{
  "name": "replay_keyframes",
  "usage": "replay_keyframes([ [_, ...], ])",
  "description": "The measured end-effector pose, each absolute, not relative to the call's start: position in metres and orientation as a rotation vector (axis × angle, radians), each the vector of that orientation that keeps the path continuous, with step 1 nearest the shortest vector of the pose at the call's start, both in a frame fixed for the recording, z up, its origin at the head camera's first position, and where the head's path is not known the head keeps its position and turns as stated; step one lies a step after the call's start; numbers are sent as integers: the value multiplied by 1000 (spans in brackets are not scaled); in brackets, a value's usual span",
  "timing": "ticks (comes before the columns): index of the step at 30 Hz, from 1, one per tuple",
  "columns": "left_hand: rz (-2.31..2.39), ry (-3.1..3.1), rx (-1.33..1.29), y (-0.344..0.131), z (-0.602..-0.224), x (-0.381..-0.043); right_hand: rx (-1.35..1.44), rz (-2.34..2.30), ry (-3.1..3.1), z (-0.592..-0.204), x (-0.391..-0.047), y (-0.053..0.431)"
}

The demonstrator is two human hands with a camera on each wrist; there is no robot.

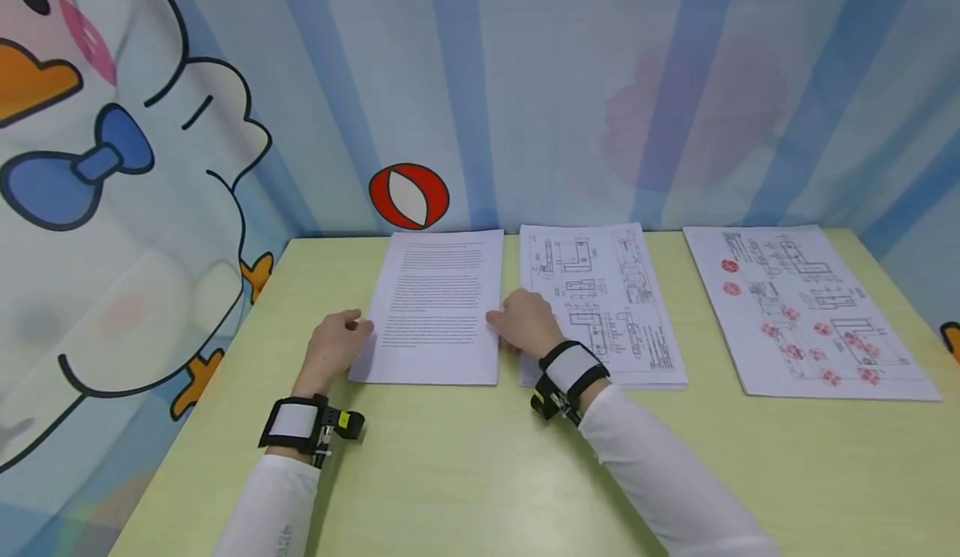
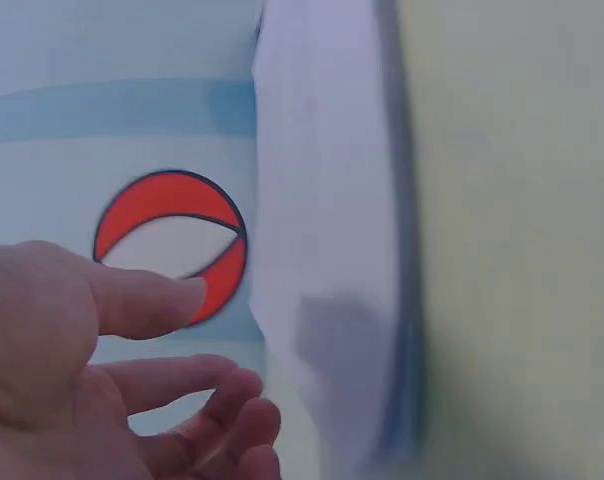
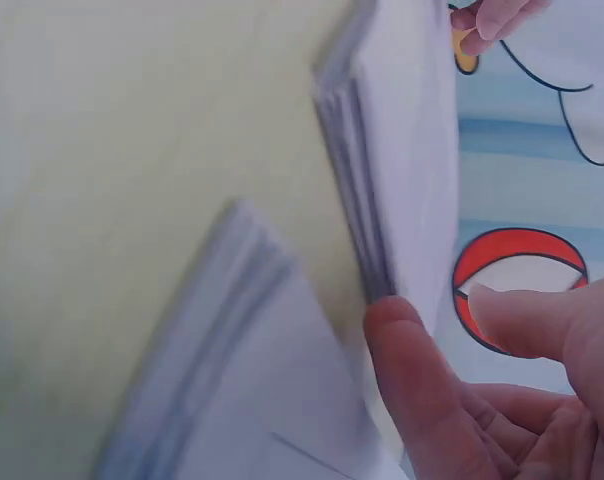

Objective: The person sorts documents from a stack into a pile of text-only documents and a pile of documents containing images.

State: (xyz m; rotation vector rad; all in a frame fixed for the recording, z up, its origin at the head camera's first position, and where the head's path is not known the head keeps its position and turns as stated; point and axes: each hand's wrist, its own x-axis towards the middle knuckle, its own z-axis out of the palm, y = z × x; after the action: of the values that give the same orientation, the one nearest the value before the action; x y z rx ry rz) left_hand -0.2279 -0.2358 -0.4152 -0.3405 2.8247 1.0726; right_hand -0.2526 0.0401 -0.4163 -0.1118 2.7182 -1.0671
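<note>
A stack of printed text sheets (image 1: pixel 435 307) lies on the table between my two hands. Beside its left edge is my left hand (image 1: pixel 337 344), fingers loosely bent and thumb apart from them; in the left wrist view no paper lies between them. My right hand (image 1: pixel 528 322) is at the stack's right edge, over part of the middle stack of drawings (image 1: pixel 600 290). In the right wrist view its index finger (image 3: pixel 407 360) meets the side of the text stack (image 3: pixel 407 150), while the thumb stands apart. The near left part of the drawing stack is hidden behind that hand.
A third stack, drawings with red stamp marks (image 1: pixel 810 315), lies at the right of the pale yellow-green table (image 1: pixel 480 474). Behind the table hangs a striped blue curtain (image 1: pixel 555 107) with a cartoon duck and a red ball printed on it.
</note>
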Motion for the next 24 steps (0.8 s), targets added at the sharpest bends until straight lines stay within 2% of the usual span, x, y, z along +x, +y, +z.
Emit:
replay_keyframes([
  [6,1132,3018,-53,-205,-394,-230,-74,-1350,2654,-400,-244,58],
  [10,1182,3053,168,-180,-381,-229,-198,-1413,2704,-391,-239,72],
  [18,1238,3061,374,-125,-374,-223,-483,-1318,3001,-383,-228,112],
  [24,1199,3022,519,-79,-375,-216,-513,-1158,3180,-389,-224,151],
])
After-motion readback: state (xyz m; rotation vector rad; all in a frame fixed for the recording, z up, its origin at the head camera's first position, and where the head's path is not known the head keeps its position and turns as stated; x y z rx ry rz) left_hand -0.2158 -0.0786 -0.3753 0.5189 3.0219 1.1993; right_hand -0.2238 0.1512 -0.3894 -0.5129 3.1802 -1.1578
